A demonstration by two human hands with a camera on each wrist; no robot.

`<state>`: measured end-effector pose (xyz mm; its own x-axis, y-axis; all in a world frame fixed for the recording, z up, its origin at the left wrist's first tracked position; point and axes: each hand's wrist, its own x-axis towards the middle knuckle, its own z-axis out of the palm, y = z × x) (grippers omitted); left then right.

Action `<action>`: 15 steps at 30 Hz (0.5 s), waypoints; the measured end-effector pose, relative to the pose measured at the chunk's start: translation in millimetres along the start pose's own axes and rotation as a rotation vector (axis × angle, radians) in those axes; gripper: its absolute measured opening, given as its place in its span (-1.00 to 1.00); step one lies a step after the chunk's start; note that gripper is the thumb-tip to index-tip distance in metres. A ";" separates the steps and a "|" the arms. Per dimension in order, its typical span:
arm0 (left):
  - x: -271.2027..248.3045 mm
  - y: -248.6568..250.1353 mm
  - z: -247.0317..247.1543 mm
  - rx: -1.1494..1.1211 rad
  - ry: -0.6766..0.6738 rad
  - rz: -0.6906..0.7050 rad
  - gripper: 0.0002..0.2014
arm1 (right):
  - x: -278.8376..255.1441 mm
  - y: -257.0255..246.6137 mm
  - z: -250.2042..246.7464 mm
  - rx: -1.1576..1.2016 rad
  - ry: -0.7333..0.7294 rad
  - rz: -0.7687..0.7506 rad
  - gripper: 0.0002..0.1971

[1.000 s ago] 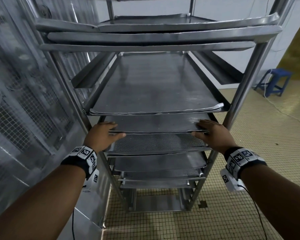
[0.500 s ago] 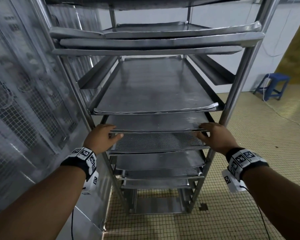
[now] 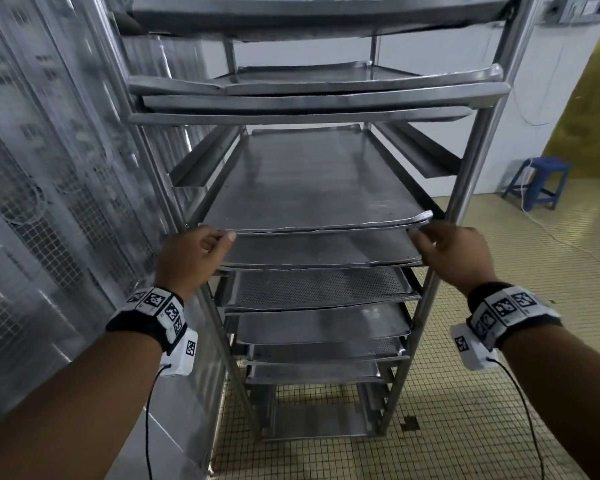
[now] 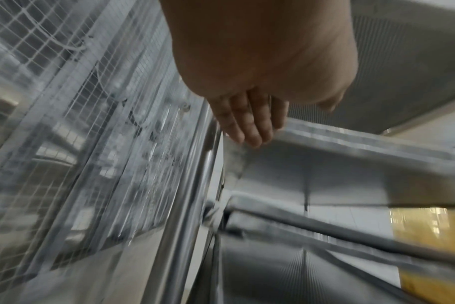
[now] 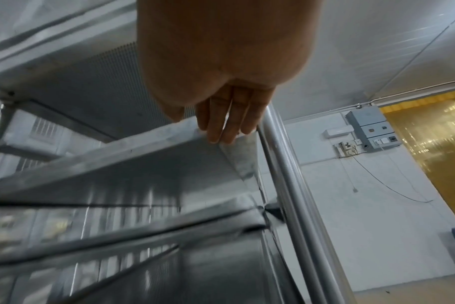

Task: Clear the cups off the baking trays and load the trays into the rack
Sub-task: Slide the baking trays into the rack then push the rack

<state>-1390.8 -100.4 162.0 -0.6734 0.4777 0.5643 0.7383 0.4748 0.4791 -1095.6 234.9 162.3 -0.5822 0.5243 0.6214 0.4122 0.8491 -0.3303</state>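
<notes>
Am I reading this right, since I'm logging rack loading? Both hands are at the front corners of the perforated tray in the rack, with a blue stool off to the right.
Not quite: the left hand and right hand are at the solid tray above the perforated tray, per the head view. The blue stool is right.

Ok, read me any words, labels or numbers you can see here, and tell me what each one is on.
No readable text in any view.
Wristbands: black-and-white square code markers only, no letters or numbers.
Wall box: switches and panels, any label too small and blurred to read.
Trays and rack: bare metal, no markings visible.
</notes>
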 end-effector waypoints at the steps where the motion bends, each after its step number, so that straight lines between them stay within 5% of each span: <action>1: 3.9 4.3 -6.0 -0.021 0.077 0.023 -0.55 | 5.1 0.9 -5.5 0.015 0.061 0.021 -0.65; 5: 23.6 11.9 -24.4 -0.073 0.280 0.044 -0.60 | 29.4 0.3 -28.4 0.062 0.174 0.125 -0.59; 11: 44.7 14.1 -32.4 -0.072 0.410 0.051 -0.64 | 56.1 -1.7 -41.4 0.164 0.264 0.219 -0.66; 15: 52.2 8.4 -22.8 -0.075 0.456 -0.003 -0.46 | 62.2 3.1 -33.0 0.227 0.392 0.302 -0.52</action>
<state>-1418.9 -88.3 210.8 -0.6022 0.0941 0.7928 0.7482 0.4130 0.5193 -1107.4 268.0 223.3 -0.1379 0.7210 0.6791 0.3334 0.6794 -0.6537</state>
